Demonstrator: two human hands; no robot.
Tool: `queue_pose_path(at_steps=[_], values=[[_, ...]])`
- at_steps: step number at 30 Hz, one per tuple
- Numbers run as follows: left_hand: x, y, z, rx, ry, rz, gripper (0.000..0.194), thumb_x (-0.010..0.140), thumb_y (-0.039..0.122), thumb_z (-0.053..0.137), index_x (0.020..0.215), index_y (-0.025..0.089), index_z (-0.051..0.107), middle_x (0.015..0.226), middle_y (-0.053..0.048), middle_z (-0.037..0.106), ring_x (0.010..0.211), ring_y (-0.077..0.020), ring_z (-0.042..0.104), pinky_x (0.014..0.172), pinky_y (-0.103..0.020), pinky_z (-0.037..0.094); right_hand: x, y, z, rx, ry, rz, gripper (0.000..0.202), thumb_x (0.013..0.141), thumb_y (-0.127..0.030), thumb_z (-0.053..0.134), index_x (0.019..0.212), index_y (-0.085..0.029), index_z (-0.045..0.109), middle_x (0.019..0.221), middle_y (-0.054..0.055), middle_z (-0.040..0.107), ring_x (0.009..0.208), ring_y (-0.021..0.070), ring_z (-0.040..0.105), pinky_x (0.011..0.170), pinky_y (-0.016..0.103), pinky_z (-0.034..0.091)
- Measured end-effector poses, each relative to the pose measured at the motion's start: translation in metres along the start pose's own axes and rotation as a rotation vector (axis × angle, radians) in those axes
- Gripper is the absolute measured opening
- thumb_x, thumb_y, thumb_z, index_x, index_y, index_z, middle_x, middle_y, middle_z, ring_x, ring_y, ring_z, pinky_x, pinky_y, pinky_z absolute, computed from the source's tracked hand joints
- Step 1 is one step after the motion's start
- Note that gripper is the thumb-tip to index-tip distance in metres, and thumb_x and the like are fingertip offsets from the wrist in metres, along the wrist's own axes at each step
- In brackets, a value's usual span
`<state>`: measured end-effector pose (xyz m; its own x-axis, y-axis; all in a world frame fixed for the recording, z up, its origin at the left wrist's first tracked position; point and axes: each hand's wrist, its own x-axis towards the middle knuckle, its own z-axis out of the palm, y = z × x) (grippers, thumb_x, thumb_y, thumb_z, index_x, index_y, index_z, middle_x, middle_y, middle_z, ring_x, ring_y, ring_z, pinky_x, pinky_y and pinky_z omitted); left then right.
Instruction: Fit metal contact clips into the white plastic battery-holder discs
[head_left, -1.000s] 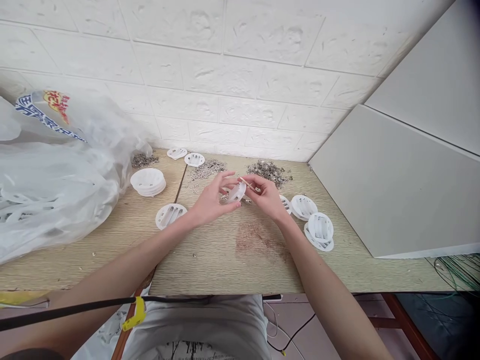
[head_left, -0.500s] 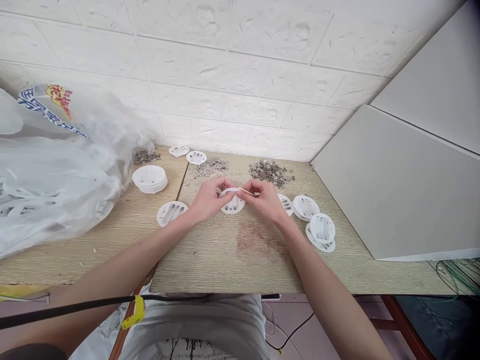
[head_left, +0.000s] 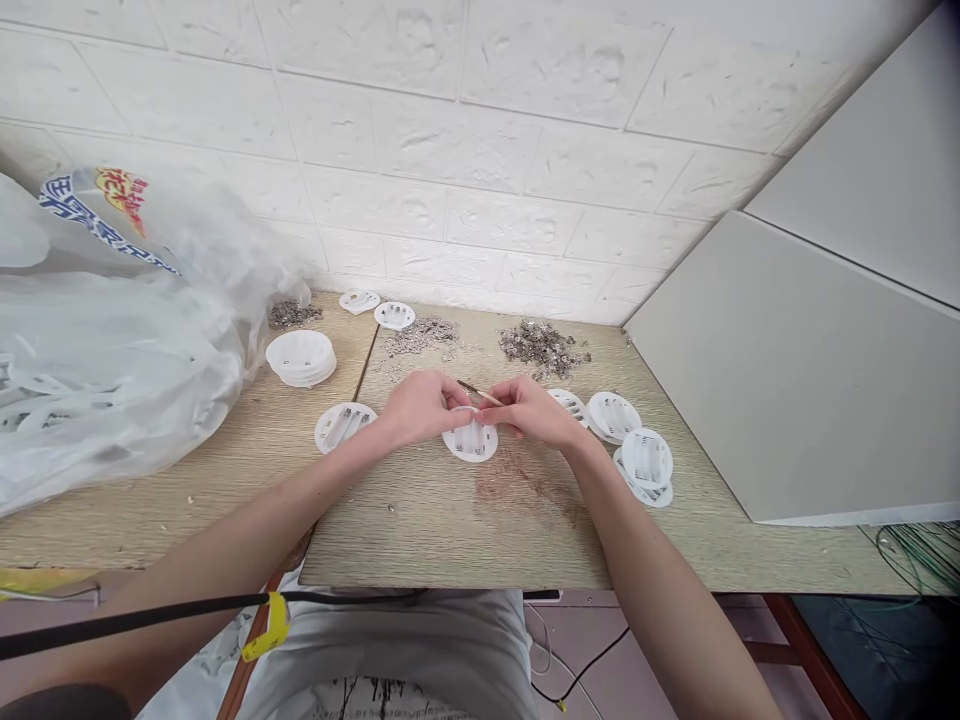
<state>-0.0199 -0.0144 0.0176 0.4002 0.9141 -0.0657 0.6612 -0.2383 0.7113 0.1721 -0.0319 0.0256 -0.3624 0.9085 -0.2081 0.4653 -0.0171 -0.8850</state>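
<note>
- Head view: the round white disc (head_left: pixel 471 443) lies on or just above the bench (head_left: pixel 435 540), on the near side of both hands' fingers, its grooves running away from the person.
- The left hand (head_left: pixel 417 405) pinches its far rim.
- The right hand (head_left: pixel 537 410) grips a thin stick (head_left: pixel 490 399), slanted far-left to near-right; neither hand is clearly nearer.
</note>
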Motion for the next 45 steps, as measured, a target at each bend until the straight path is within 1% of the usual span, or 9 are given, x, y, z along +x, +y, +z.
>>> queue_pose_path(at_steps=[4,9,15,21,25,29,35,41,45], values=[[-0.003,0.004,-0.002,0.068,-0.067,-0.001,0.025,0.069,0.044,0.065,0.078,0.024,0.076,0.069,0.0,0.068,0.06,-0.0153,0.056,0.053,-0.026,0.034,0.0,-0.001,0.001,0.015,-0.06,0.066,0.018,0.068,-0.028,0.067,0.057,-0.017,0.06,0.039,-0.006,0.042,0.039,0.0075,0.036,0.044,0.025,0.024],[-0.005,0.007,-0.001,0.12,-0.088,-0.006,0.024,0.071,0.045,0.064,0.077,0.024,0.075,0.068,0.0,0.068,0.06,-0.0164,0.057,0.052,-0.027,0.032,0.003,0.002,0.002,0.049,-0.111,0.087,0.019,0.068,-0.026,0.066,0.055,-0.017,0.055,0.046,-0.003,0.052,0.038,0.0069,0.041,0.042,0.024,0.025],[-0.003,0.003,0.001,0.095,-0.101,0.04,0.021,0.071,0.042,0.063,0.073,0.022,0.072,0.065,0.0,0.065,0.056,-0.0143,0.053,0.051,-0.026,0.03,0.005,0.005,0.003,0.084,-0.143,0.117,0.011,0.067,-0.025,0.066,0.064,-0.017,0.059,0.043,-0.006,0.049,0.037,0.0075,0.042,0.042,0.023,0.029],[-0.002,0.003,0.001,0.054,-0.113,0.039,0.021,0.07,0.041,0.063,0.072,0.021,0.071,0.064,0.0,0.064,0.057,-0.0146,0.053,0.051,-0.026,0.031,0.005,0.005,0.003,0.148,-0.158,0.123,0.011,0.067,-0.024,0.066,0.063,-0.017,0.059,0.041,-0.006,0.046,0.038,0.0067,0.038,0.041,0.022,0.027],[-0.001,0.001,0.0,-0.007,-0.093,0.048,0.024,0.072,0.043,0.064,0.075,0.02,0.07,0.061,0.0,0.061,0.055,-0.0133,0.05,0.049,-0.025,0.03,0.005,0.004,0.002,0.194,-0.133,0.086,0.009,0.068,-0.023,0.066,0.066,-0.017,0.059,0.046,-0.006,0.048,0.04,0.0064,0.039,0.041,0.022,0.027],[0.001,0.0,-0.002,-0.18,-0.04,0.064,0.024,0.073,0.041,0.062,0.079,0.018,0.066,0.067,-0.001,0.062,0.058,-0.0122,0.051,0.052,-0.025,0.034,0.004,0.003,0.001,0.259,-0.08,-0.024,0.019,0.071,-0.033,0.071,0.073,-0.017,0.061,0.052,-0.006,0.049,0.044,0.0057,0.038,0.043,0.022,0.025],[0.003,-0.002,-0.002,-0.36,-0.056,0.031,0.022,0.069,0.037,0.065,0.078,0.017,0.063,0.071,-0.003,0.065,0.062,-0.014,0.056,0.055,-0.026,0.04,0.002,0.0,0.003,0.223,-0.008,-0.105,0.029,0.073,-0.043,0.073,0.074,-0.018,0.059,0.049,-0.008,0.044,0.045,0.0063,0.037,0.047,0.023,0.024],[0.005,-0.006,0.001,-0.372,-0.019,0.058,0.019,0.068,0.033,0.065,0.077,0.017,0.064,0.073,-0.003,0.065,0.065,-0.0145,0.057,0.056,-0.026,0.041,0.003,0.0,0.007,0.176,0.052,-0.125,0.035,0.073,-0.049,0.073,0.073,-0.018,0.057,0.052,-0.008,0.04,0.047,0.007,0.035,0.048,0.024,0.024],[0.004,-0.004,0.001,-0.245,0.047,0.077,0.015,0.068,0.028,0.063,0.078,0.017,0.065,0.069,-0.001,0.063,0.062,-0.0131,0.054,0.056,-0.026,0.039,0.007,0.004,0.011,0.103,0.112,-0.166,0.037,0.071,-0.051,0.073,0.068,-0.018,0.056,0.056,-0.007,0.038,0.052,0.0078,0.035,0.05,0.024,0.025]])
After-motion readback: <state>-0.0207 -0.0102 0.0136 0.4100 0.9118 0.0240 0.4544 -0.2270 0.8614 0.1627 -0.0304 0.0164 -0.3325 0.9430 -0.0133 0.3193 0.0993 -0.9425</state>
